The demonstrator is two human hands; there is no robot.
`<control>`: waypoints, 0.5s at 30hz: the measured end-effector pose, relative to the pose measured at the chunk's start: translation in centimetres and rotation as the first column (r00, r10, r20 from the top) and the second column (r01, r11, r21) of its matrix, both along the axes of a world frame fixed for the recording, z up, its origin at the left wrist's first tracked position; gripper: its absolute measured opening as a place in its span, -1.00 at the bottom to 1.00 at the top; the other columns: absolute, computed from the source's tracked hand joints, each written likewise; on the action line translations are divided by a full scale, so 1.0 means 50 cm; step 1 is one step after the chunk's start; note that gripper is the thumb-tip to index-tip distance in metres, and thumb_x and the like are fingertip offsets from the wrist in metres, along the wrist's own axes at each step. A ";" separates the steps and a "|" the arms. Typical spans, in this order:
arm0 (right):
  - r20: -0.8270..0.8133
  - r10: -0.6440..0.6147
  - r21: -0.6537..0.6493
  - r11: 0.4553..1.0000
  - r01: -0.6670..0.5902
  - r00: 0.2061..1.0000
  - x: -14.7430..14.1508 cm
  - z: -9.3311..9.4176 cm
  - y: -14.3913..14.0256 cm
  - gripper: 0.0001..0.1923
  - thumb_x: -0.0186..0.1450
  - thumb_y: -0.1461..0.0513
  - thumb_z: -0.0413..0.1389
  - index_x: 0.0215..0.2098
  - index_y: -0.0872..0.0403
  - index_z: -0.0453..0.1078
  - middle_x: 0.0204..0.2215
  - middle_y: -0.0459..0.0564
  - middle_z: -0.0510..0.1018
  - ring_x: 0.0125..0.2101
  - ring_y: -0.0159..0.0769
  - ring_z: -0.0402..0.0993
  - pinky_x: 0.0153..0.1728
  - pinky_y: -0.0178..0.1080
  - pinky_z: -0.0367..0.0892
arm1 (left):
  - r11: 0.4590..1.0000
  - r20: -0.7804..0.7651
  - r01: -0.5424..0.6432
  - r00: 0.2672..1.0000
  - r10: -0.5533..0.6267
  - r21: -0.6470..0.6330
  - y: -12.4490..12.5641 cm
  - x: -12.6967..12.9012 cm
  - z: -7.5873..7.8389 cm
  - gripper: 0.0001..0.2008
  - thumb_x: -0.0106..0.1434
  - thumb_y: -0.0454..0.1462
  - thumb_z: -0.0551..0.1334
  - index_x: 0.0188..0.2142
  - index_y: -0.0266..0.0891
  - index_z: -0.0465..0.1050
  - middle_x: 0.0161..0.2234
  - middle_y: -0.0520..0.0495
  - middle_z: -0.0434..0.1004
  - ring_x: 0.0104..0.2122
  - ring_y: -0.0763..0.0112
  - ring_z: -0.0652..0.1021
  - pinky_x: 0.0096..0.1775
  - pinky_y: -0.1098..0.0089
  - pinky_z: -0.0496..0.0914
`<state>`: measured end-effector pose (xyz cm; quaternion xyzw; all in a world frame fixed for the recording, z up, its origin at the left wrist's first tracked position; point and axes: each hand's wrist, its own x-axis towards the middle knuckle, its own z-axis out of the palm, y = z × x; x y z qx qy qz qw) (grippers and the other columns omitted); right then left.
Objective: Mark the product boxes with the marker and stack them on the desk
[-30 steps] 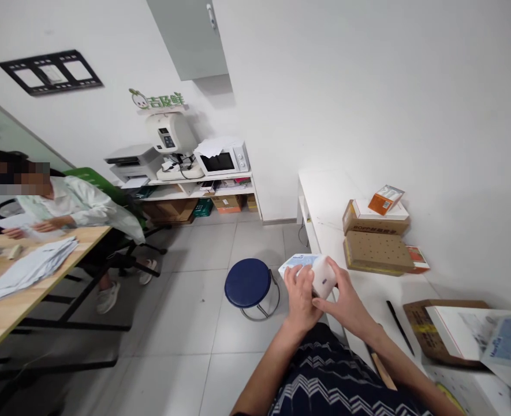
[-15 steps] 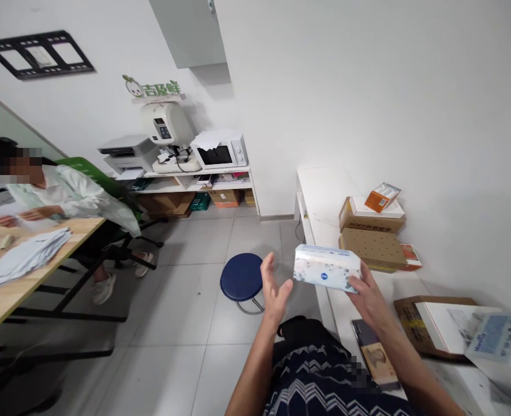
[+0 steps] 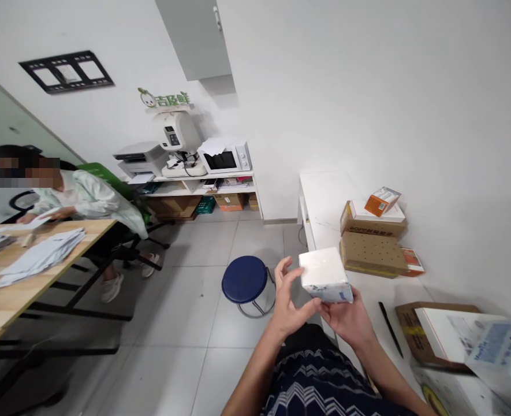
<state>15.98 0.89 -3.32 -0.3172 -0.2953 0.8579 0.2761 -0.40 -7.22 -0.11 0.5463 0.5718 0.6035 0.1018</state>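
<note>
A white tissue pack [image 3: 324,268] with a blue printed side is held up in front of my body, its plain white end turned upward. My right hand [image 3: 351,319] grips it from below and the right. At its left edge is my left hand [image 3: 287,306], thumb and fingers spread apart, with the fingertips close to the pack. Whether they touch it is hard to tell.
A white table [image 3: 324,199] on the right bears cardboard boxes [image 3: 372,253], an orange-white box [image 3: 382,201] and a black pen-like stick [image 3: 390,328]. A blue stool [image 3: 244,279] stands ahead. Leftward, a seated person [image 3: 94,196] handles papers at a wooden table [image 3: 101,228].
The tissue pack has turned from lying sideways to showing its white end. My right hand has shifted left and under it, and my left hand has come right, up to the pack.
</note>
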 end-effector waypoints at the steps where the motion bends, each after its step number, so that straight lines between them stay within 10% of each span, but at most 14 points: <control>1: 0.003 0.002 -0.006 1.000 -0.002 1.000 0.001 -0.004 -0.006 -0.47 0.29 -0.19 -0.08 -0.18 -0.06 0.56 -0.16 0.09 0.69 -0.08 0.06 0.58 0.07 0.20 0.37 | 1.000 -0.007 0.018 1.000 -0.018 -0.004 0.002 0.001 0.000 -0.41 0.15 0.05 0.38 0.11 -0.05 0.33 0.27 -0.26 0.06 0.29 -0.09 0.24 0.24 -0.14 0.20; 15: 0.018 -0.006 -0.062 0.998 0.008 1.000 0.019 -0.036 -0.049 -0.42 0.31 -0.26 -0.07 -0.13 -0.05 0.52 -0.22 0.02 0.69 -0.29 -0.14 0.61 -0.12 -0.03 0.48 | 0.941 -0.077 0.298 0.947 -0.313 -0.159 0.015 0.023 0.023 -0.42 0.13 -0.21 0.44 0.11 -0.07 0.29 0.05 -0.18 0.28 0.07 0.10 0.45 0.04 0.13 0.42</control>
